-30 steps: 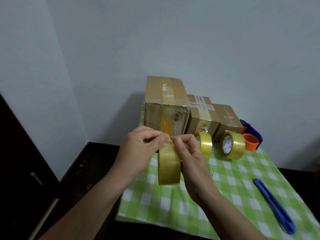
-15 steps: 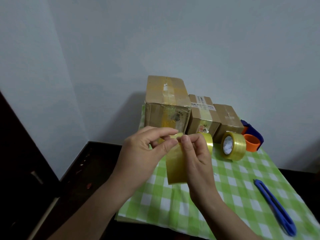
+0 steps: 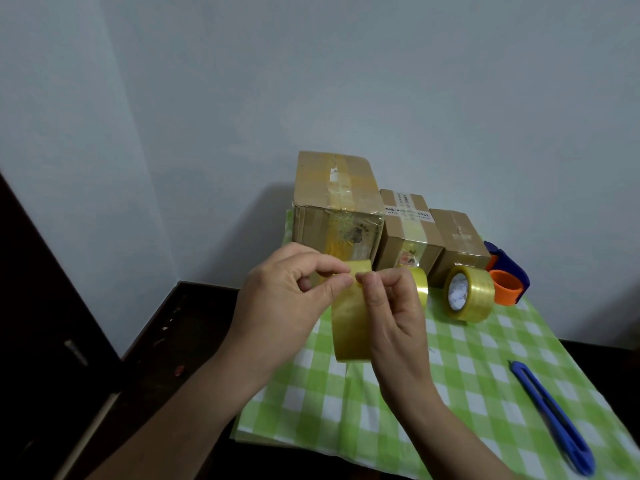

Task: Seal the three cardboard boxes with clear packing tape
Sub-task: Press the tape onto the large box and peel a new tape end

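Observation:
Three cardboard boxes stand in a row against the wall: a large box (image 3: 334, 199), a middle box (image 3: 408, 230) with a white label, and a small box (image 3: 457, 237). I hold a roll of clear yellowish tape (image 3: 349, 327) in the air in front of them. My left hand (image 3: 287, 306) and my right hand (image 3: 394, 306) both pinch the roll at its top edge, fingertips touching there. A second roll (image 3: 420, 285) peeks out behind my right hand, and a third roll (image 3: 469, 294) stands on edge beside the small box.
A green and white checked cloth (image 3: 467, 375) covers the table. A blue box cutter (image 3: 554, 420) lies at the right. An orange and blue tape dispenser (image 3: 507, 278) sits beside the small box. Dark table edge and dark furniture are at the left.
The roll in my hands has risen a little and moved slightly right. My fingertips have shifted along its top edge.

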